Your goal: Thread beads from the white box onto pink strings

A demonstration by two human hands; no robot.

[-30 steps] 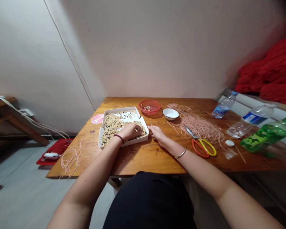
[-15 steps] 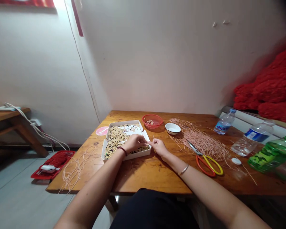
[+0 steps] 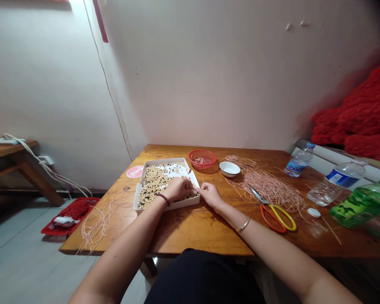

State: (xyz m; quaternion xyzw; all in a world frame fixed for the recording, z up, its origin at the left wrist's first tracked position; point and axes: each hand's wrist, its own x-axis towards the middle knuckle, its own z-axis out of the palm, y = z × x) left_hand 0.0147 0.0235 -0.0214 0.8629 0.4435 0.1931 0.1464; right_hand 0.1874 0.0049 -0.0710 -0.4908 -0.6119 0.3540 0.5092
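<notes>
A white box of tan and black beads lies on the wooden table. Over its right front corner is my left hand, its fingers closed in a pinch. My right hand is just outside that corner, fingertips pinched together and almost meeting the left ones. Whatever lies between the fingertips is too small to make out. A thin pale cord end shows by the right fingers. Pink cords are heaped to the right, with scissors, red and yellow handled, at their front edge.
Behind the box stand a red basket and a white bowl. Bottles line the right side, near a white cap. Loose cords lie at the left edge; a pink round disc is beside the box.
The view has shifted slightly. Both hands remain pinched at the box corner, with hardly any visible movement.
</notes>
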